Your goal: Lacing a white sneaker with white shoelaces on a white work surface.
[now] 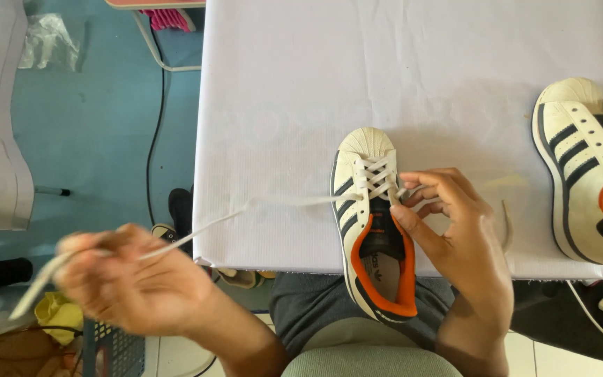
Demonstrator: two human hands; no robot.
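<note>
Shoelace (273, 204) stretches tight from the left hand's (130, 279) closed grip to the shoe (371, 230), which the right hand (455, 230) pinches beside the tongue on the surface (385, 70).

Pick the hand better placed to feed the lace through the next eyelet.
Left, probably. The left hand pinches the lace, pulled taut out to the side. The right hand rests on the shoe by the eyelets, steadying it.

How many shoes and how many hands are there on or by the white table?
Sneakers: 2, the laced sneaker and the second sneaker
Hands: 2, the left hand pulling the white shoelace, the right hand at the eyelets
Total: 4
</note>
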